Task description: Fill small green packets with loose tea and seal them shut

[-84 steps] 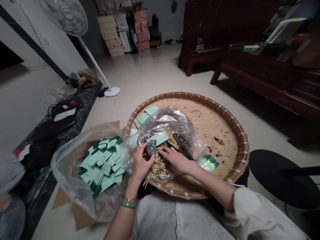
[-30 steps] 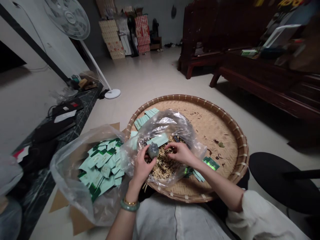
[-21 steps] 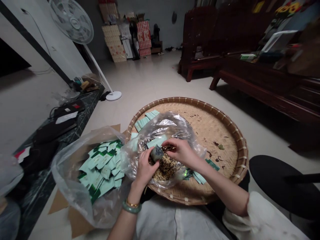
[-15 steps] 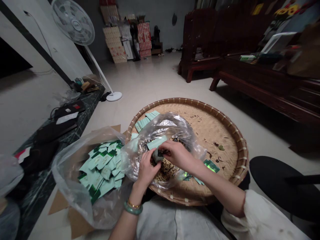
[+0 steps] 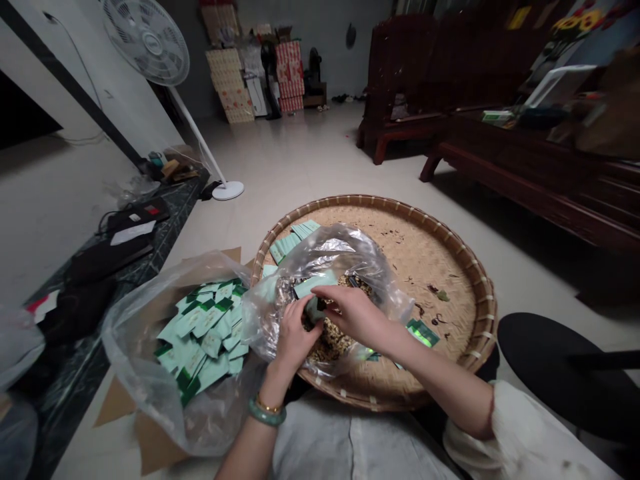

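A light green sachet [image 5: 313,309] is held in the curled fingers and thumb of my left hand [image 5: 294,333], which wears a bracelet and bangle at the wrist. My right hand [image 5: 357,317] is at the sachet's mouth with its fingers pinched together; what they hold, if anything, is hidden. Both hands are over a clear plastic bag [image 5: 345,247] with brown, grainy dried material [image 5: 336,343] inside. Another pale green packet [image 5: 320,283] lies just behind my fingers. The bag sits on a round woven bamboo tray [image 5: 425,267].
Left of the tray, a large clear bag [image 5: 130,367] holds many green sachets [image 5: 213,333]. More sachets [image 5: 285,247] are stacked at the tray's left, and dark green ones [image 5: 423,332] lie right. A white standing fan [image 5: 227,191], a black round base [image 5: 540,360] and wooden furniture [image 5: 500,160] surround it.
My right hand has shifted slightly at the sachet's mouth, its fingers dipping closer in. My left hand keeps its hold on the sachet.
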The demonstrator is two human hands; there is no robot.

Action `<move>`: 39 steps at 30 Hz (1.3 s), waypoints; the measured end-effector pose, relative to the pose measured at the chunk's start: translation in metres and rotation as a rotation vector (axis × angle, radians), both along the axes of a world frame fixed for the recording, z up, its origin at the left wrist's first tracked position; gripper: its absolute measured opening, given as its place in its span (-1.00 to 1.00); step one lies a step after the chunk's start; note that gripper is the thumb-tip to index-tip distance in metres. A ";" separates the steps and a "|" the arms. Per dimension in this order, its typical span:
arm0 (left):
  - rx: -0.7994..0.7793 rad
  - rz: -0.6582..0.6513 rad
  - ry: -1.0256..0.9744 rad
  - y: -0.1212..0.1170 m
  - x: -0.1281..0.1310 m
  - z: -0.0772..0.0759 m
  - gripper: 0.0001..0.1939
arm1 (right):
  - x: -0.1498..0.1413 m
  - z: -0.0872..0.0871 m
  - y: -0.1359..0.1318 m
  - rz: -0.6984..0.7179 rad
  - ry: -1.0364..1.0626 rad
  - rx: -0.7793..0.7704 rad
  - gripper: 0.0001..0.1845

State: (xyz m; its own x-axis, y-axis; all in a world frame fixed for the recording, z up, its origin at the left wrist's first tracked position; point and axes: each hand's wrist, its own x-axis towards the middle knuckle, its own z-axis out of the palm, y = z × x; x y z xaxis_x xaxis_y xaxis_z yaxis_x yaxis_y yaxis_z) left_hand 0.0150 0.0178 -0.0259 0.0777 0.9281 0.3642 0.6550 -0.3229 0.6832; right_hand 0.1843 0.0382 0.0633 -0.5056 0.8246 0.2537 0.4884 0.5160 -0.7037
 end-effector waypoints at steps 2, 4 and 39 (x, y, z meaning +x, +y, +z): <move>0.002 0.004 -0.006 0.000 0.000 -0.001 -0.49 | -0.001 0.001 -0.002 0.014 0.047 -0.022 -0.41; 0.005 0.009 -0.011 0.000 0.000 -0.001 -0.50 | -0.001 0.004 -0.003 0.029 0.099 -0.030 -0.42; -0.089 -0.043 -0.053 0.000 -0.014 0.000 -0.52 | 0.014 -0.050 0.014 -0.101 -0.093 -0.124 -0.72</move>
State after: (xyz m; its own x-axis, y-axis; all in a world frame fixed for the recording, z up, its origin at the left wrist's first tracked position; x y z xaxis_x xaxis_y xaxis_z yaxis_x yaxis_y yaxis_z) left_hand 0.0010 0.0176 -0.0261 0.1011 0.9533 0.2847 0.6038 -0.2862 0.7440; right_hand 0.1979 0.0520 0.0131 -0.4352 0.8944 0.1032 0.5993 0.3733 -0.7082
